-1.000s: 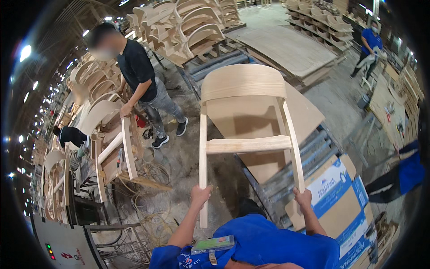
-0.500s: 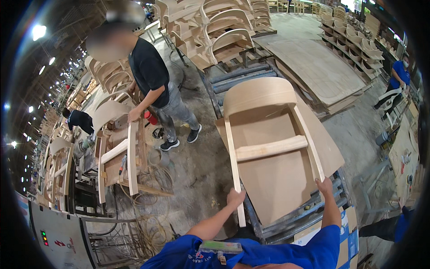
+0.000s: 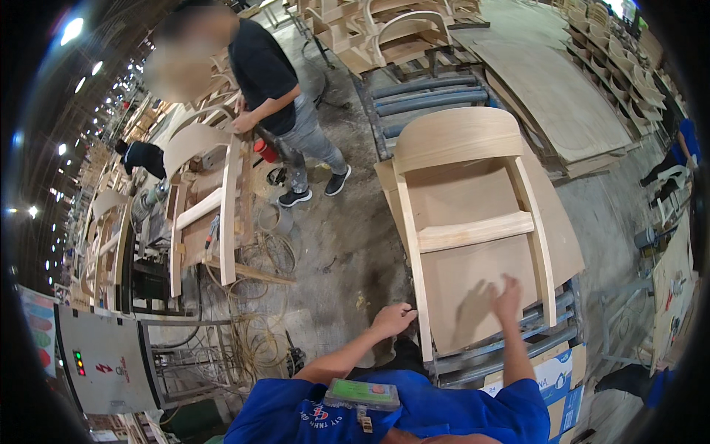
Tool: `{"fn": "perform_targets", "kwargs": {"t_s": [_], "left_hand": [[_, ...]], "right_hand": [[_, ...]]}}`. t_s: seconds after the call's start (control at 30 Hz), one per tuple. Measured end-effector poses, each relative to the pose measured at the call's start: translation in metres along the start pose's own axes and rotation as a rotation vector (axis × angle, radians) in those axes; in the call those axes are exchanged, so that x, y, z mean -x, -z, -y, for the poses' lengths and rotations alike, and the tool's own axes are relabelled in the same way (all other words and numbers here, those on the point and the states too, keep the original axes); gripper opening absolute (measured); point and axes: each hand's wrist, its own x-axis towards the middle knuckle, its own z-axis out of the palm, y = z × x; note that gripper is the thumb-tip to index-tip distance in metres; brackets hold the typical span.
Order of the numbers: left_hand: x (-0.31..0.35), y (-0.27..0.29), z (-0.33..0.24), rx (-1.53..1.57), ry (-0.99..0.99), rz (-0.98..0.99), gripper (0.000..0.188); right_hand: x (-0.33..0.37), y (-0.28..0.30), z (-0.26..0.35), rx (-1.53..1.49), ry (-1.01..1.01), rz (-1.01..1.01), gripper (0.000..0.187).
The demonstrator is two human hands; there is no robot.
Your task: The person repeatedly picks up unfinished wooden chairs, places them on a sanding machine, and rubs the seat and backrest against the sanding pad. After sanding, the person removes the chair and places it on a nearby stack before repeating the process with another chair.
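A pale wooden chair frame (image 3: 458, 144), with a curved backrest, two long legs and a crossbar (image 3: 477, 231), lies on a brown board (image 3: 466, 277) on a roller conveyor. My left hand (image 3: 394, 320) is just outside the frame's left leg (image 3: 414, 270), fingers loosely bent and nothing seen in them. Over the board, between the two legs, my right hand (image 3: 506, 300) is off the wood with its fingers apart. The right leg (image 3: 543, 277) lies just beyond it, and a shadow of the hand falls on the board.
A person in a dark shirt (image 3: 262, 70) handles a similar chair frame (image 3: 194, 144) at the left. Conveyor rollers (image 3: 425, 96) extend ahead, toward stacked frames. Flat panels (image 3: 551, 100) lie at the right. Hoses (image 3: 262, 266) coil on the floor near a grey control cabinet (image 3: 111, 362).
Both my hands have let go of the frame's legs. My right hand has moved inward over the board. The view has shifted, with the frame now appearing farther right.
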Motion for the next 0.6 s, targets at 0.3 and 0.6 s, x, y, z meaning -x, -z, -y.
{"fn": "perform_targets", "kwargs": {"t_s": [0.3, 0.6], "left_hand": [[0.169, 0.015, 0.180, -0.280, 0.237, 0.017, 0.045], [0.353, -0.083, 0.284, 0.771, 0.786, -0.588, 0.036]], "right_hand": [[0.173, -0.069, 0.164, -0.134, 0.148, 0.319, 0.087], [0.167, -0.048, 0.181, 0.088, 0.108, 0.430, 0.079]]}}
